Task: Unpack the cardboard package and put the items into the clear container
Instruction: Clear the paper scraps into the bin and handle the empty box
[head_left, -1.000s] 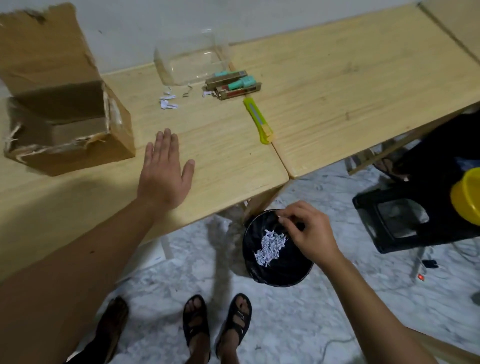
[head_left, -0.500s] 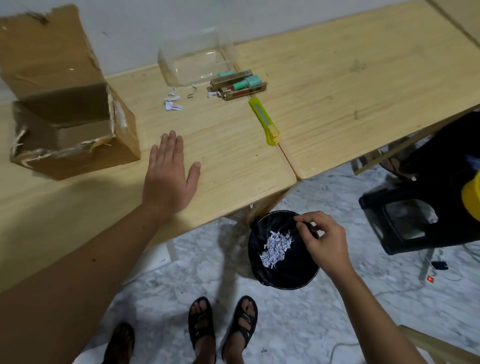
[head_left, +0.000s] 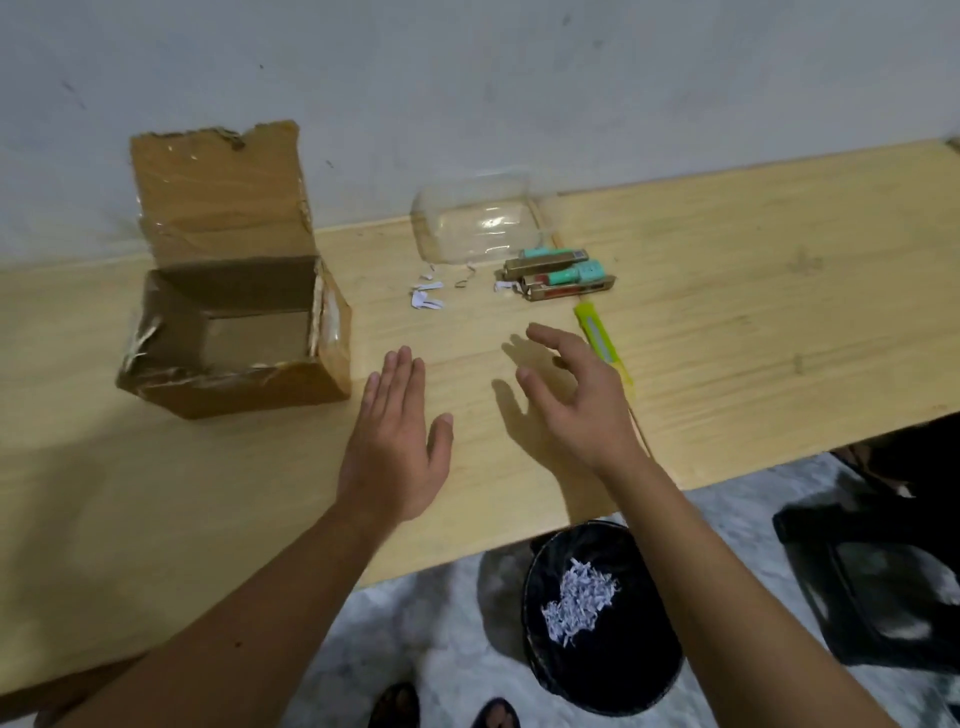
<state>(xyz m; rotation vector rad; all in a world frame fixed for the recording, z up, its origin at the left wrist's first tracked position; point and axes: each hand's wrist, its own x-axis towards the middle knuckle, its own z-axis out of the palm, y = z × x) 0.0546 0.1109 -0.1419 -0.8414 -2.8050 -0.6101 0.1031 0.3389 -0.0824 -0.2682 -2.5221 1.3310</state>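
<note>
Cardboard package (head_left: 234, 343) stands open on the tabletop (head_left: 753, 312), flap up against the wall; what shows of its inside looks bare, though the near corner is hidden by the front wall. Clear container (head_left: 475, 221) sits at the back by the wall, nothing in it. Two packaged items (head_left: 558, 273), brown sleeves with teal parts showing, lie just beside the container's front right corner, not yet inside. A few white paper scraps (head_left: 427, 296) lie in front of the container; yellow-green utility knife (head_left: 605, 348) lies near the items. Left hand (head_left: 395, 441) lies flat and spread, palm down, holding nothing. Right hand (head_left: 571, 400) hovers with fingers loosely splayed, empty, beside the knife. Black waste bin (head_left: 602, 623) on the floor holds shredded paper. Judgement: unpacking looks done; the transfer is pending. Next move calls for a reach forward to the two items, lifting them over the low rim into the container.
</note>
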